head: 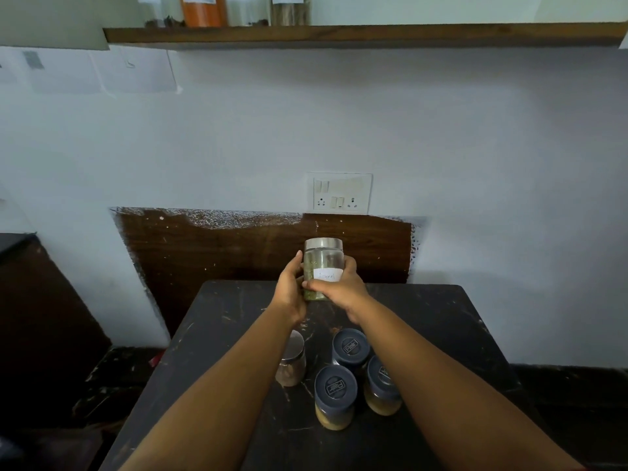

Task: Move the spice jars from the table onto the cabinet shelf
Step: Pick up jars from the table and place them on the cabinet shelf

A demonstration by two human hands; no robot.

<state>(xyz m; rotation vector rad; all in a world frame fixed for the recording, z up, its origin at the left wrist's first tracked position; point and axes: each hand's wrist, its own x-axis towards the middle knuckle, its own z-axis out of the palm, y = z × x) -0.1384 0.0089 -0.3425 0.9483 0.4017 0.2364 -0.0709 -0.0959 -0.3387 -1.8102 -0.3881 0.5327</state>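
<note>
The table (424, 334) is black stone, streaked with thin pale veins and scuffs. The held jar (323, 268) is clear glass with a silver lid, a white handwritten label and green spice at the bottom. Three jars on the table wear dark blue-grey lids (350, 345) over yellowish-tan contents, and a fourth jar (291, 363) has a silver lid and brownish contents. The wall is pale blue-white, with a dark brown wood-grain panel (221, 249) whose top edge is speckled white. The switchboard (339, 193) is cream. The shelf (339, 34) is dark brown wood; an orange-filled container (203, 10) stands on it.
</note>
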